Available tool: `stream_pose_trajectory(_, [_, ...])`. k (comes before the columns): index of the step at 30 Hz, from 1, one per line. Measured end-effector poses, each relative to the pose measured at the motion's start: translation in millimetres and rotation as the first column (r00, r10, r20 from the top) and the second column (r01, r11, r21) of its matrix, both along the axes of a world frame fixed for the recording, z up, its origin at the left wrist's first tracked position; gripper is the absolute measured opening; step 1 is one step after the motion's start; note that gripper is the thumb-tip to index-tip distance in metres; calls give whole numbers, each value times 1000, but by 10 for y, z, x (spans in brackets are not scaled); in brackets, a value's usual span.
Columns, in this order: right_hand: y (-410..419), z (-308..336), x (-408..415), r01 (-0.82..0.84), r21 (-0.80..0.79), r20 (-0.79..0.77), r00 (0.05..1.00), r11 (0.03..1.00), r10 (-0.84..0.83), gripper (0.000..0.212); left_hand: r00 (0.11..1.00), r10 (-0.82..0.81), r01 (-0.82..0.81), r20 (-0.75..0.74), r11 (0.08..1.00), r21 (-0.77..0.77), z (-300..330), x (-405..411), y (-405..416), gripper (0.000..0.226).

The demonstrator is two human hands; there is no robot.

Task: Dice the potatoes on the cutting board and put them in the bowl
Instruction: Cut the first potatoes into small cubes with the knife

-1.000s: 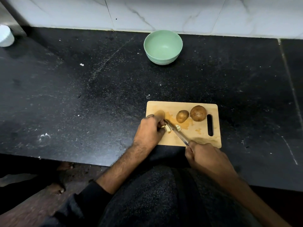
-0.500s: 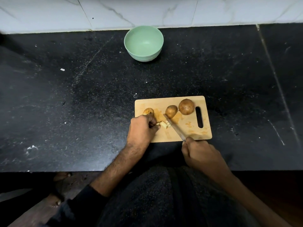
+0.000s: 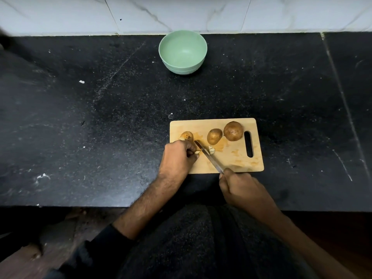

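A wooden cutting board (image 3: 237, 160) lies on the black counter. On it sit a large potato (image 3: 233, 131), a smaller potato (image 3: 214, 136) and a cut potato piece (image 3: 186, 135) at the left. My left hand (image 3: 178, 158) pins a pale potato strip (image 3: 196, 152) to the board. My right hand (image 3: 239, 186) grips a knife (image 3: 209, 157), whose blade runs up-left to my left fingertips. A few pale diced bits (image 3: 211, 150) lie right of the blade. The green bowl (image 3: 182, 51) stands at the back by the wall, with nothing visible in it.
The black stone counter (image 3: 100, 127) stretches wide on both sides of the board, with small white specks on it. A white marble wall (image 3: 201, 13) backs it. The counter's front edge runs just below the board, above my lap.
The knife blade has shifted left, from beside the diced bits to my left fingertips. The camera view has moved, so board and bowl sit elsewhere in frame.
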State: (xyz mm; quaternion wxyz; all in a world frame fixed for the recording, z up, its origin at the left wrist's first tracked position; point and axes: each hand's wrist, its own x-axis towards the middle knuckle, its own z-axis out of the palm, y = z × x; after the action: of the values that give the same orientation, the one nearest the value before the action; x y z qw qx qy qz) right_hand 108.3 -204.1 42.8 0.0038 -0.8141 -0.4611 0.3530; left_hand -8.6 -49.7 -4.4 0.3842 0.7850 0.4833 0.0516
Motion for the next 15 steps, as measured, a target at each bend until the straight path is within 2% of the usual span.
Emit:
stream_pose_trajectory(9, [16,-2,-22,-85,-35,5,996,996,85,35,998,45,-44,-32,998,37,-9,-34,-24,3])
stream_pose_trajectory(15, [19,28,-32,-55,-35,7,998,998,55,31,998,38,-38,-50,999,9,-48,-19,-16,12])
